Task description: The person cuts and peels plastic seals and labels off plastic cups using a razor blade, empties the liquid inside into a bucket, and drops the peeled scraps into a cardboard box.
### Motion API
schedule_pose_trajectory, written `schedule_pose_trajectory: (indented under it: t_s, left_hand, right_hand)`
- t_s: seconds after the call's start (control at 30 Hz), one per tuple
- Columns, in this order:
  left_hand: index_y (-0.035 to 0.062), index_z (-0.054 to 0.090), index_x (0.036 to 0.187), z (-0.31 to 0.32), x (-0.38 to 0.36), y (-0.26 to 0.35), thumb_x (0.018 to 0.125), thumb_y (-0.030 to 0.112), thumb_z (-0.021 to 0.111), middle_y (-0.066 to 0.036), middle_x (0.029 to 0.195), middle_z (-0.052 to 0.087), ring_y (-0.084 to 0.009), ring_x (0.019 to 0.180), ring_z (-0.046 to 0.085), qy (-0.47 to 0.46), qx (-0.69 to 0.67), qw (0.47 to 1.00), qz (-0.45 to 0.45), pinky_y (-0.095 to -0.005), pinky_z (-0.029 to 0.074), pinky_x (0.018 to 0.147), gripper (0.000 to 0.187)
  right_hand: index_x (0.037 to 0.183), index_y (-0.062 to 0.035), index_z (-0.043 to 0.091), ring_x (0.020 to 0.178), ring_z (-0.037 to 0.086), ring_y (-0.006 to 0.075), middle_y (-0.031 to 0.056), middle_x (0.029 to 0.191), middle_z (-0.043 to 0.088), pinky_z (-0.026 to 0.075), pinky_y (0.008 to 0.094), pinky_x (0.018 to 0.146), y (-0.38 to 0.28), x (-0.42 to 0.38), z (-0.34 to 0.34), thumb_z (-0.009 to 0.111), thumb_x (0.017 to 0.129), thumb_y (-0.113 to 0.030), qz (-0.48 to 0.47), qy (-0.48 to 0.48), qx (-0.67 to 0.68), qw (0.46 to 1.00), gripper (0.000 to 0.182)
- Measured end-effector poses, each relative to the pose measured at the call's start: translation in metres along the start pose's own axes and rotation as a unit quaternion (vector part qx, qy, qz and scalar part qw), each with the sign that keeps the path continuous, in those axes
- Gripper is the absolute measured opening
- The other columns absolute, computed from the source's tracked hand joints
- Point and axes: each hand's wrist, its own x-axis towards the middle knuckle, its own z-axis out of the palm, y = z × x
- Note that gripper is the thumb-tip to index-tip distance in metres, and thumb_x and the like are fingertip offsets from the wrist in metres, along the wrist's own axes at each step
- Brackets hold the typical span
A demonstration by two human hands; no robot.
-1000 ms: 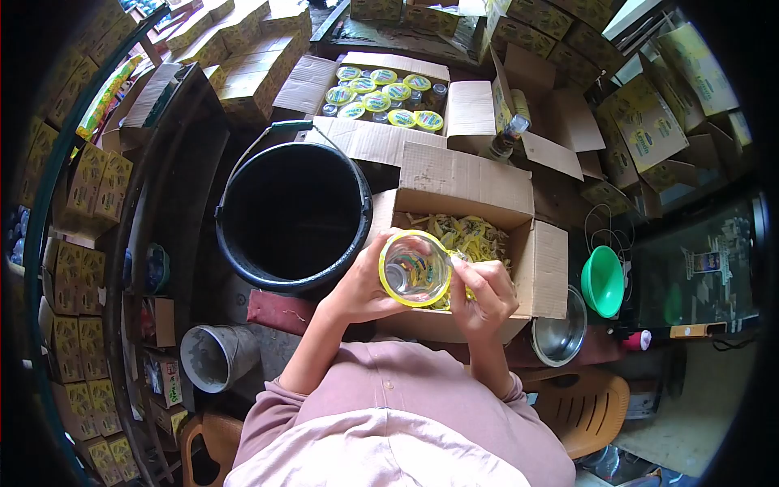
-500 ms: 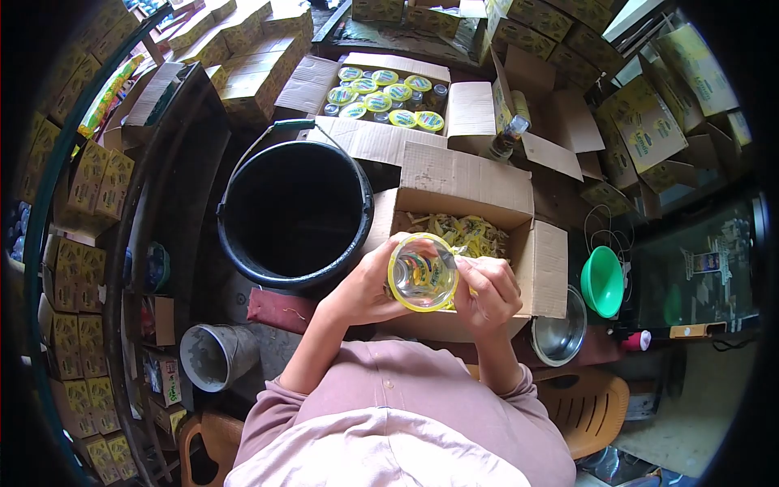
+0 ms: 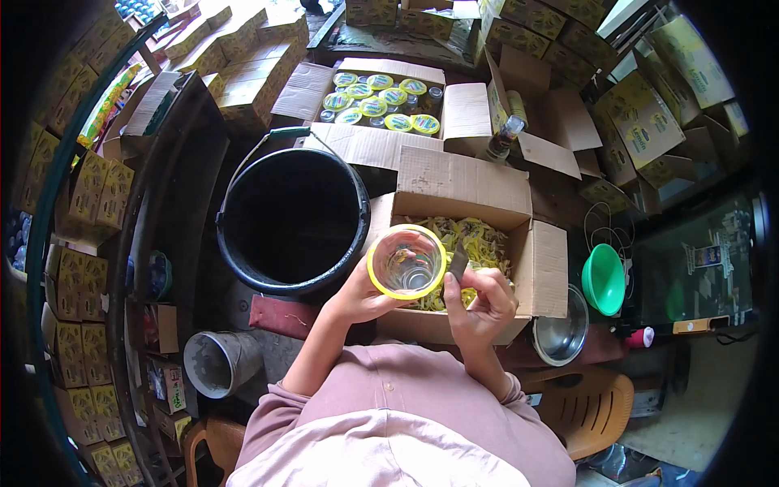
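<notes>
— Stacked cartons ring our spot; black bucket point(image 3: 294, 219) left, open box of yellow scraps point(image 3: 475, 239) ahead.
— Hands?
— Our left hand point(image 3: 361, 294) grips the yellow-rimmed jar point(image 3: 406, 261) above the box; our right hand point(image 3: 479, 302) pinches a small blade point(image 3: 458, 261) at its rim. Trimming, we judge; next needs steady turning.
</notes>
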Motion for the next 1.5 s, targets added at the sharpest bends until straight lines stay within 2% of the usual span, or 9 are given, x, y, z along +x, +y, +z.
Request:
schedule_pose_trajectory:
  t_s: [0.13,0.23,0.33,0.5,0.6,0.83,1.23,1.4,1.5]
  left_hand:
    - [0.0026,0.036,0.123,0.0,-0.002,-0.003,0.067,0.003,0.071,-0.01,0.117,0.046,-0.0191,0.112,0.046,0.005,0.014,1.0,-0.003,-0.0321,0.035,0.097,0.066]
    - [0.0022,0.037,0.122,0.001,-0.003,-0.005,0.067,0.003,0.071,-0.011,0.118,0.045,-0.02,0.112,0.045,0.004,0.027,1.0,0.006,-0.0321,0.035,0.097,0.065]
    - [0.0016,0.038,0.122,0.0,-0.005,-0.008,0.068,0.004,0.071,-0.012,0.118,0.044,-0.0217,0.112,0.045,-0.011,0.066,0.998,-0.003,-0.0323,0.036,0.097,0.064]
    - [0.001,0.039,0.121,-0.002,-0.007,-0.004,0.069,0.007,0.072,-0.013,0.119,0.043,-0.0244,0.111,0.045,-0.053,0.11,0.992,-0.026,-0.0329,0.036,0.096,0.063]
    - [0.0018,0.038,0.12,-0.003,-0.007,0.0,0.065,0.002,0.073,-0.01,0.117,0.044,-0.0185,0.112,0.044,-0.074,0.123,0.989,-0.027,-0.0326,0.036,0.096,0.066]
    - [0.0016,0.036,0.123,-0.002,-0.004,-0.001,0.067,0.008,0.069,-0.012,0.117,0.044,-0.0203,0.111,0.045,-0.038,0.043,0.998,-0.029,-0.0331,0.035,0.096,0.065]
    - [0.0001,0.041,0.119,-0.009,-0.004,0.004,0.064,0.013,0.071,-0.014,0.114,0.045,-0.0261,0.106,0.048,-0.071,0.164,0.984,-0.009,-0.0333,0.038,0.092,0.065]
    - [0.0007,0.044,0.116,-0.007,-0.002,0.008,0.06,0.015,0.074,-0.012,0.11,0.047,-0.0231,0.105,0.047,-0.056,0.142,0.988,-0.024,-0.0331,0.037,0.092,0.066]
    - [0.0006,0.044,0.116,-0.004,-0.002,0.009,0.059,0.015,0.074,-0.013,0.11,0.047,-0.0241,0.106,0.047,-0.079,0.182,0.98,-0.012,-0.0335,0.037,0.092,0.066]
  right_hand:
    - [0.079,-0.0007,0.063,0.054,0.055,0.0112,0.0059,0.064,0.057,0.041,0.0219,0.048,-0.002,-0.003,0.003,0.069,0.064,0.007,-0.017,0.002,-0.023,1.0,0.018]
    - [0.08,0.0014,0.06,0.059,0.052,0.0127,0.0056,0.068,0.054,0.04,0.0223,0.053,-0.003,-0.005,0.004,0.068,0.065,0.006,-0.026,-0.012,-0.037,0.999,0.018]
    - [0.082,-0.0018,0.065,0.054,0.056,0.013,0.0061,0.064,0.057,0.043,0.0229,0.049,-0.001,-0.003,0.005,0.07,0.062,0.006,-0.061,0.018,-0.08,0.995,0.022]
    - [0.083,-0.0018,0.065,0.057,0.057,0.0146,0.0072,0.067,0.059,0.045,0.0238,0.052,-0.001,0.003,0.001,0.07,0.062,0.007,-0.074,0.005,-0.095,0.993,0.023]
    - [0.081,0.0002,0.063,0.059,0.055,0.0144,0.0067,0.067,0.057,0.043,0.0236,0.053,0.002,0.006,0.0,0.069,0.064,0.007,-0.066,-0.014,-0.081,0.994,0.019]
    - [0.081,-0.0024,0.065,0.057,0.056,0.0155,0.006,0.067,0.058,0.045,0.0239,0.054,0.002,0.003,-0.002,0.069,0.062,0.008,-0.054,-0.004,-0.092,0.994,0.022]
    - [0.082,-0.0029,0.066,0.068,0.058,0.0165,0.0035,0.077,0.061,0.049,0.0264,0.059,0.01,0.015,-0.016,0.067,0.059,0.007,-0.257,-0.094,-0.208,0.939,0.025]
    - [0.081,-0.0028,0.066,0.069,0.059,0.0168,0.0038,0.077,0.061,0.049,0.0265,0.06,0.015,0.016,-0.015,0.066,0.059,0.006,-0.27,-0.097,-0.207,0.935,0.024]
    - [0.082,-0.0027,0.066,0.068,0.058,0.0172,0.0041,0.076,0.061,0.048,0.0268,0.06,0.015,0.019,-0.014,0.066,0.06,0.006,-0.266,-0.098,-0.206,0.937,0.024]
